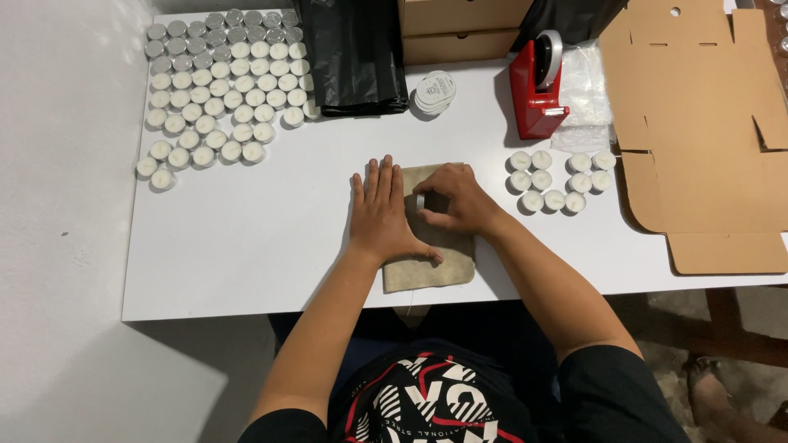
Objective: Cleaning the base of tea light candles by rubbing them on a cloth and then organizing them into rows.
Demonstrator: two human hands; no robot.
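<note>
A small beige cloth pouch [447, 261] lies flat on the white table [246, 246], near its front edge. My left hand [379, 212] rests palm down on the pouch's left side, fingers spread and pointing away from me. My right hand [455, 197] is over the pouch's top end and pinches a tealight candle [420, 202] in a metal cup at the pouch's mouth. Several loose tealights [556, 179] sit in a small cluster just right of my right hand.
A large group of tealights [220, 86] fills the back left of the table. A black plastic bag [353, 53], round stickers [435, 92], a red tape dispenser [538, 86], clear bags [587, 90] and flat cardboard box blanks [698, 123] lie behind and right.
</note>
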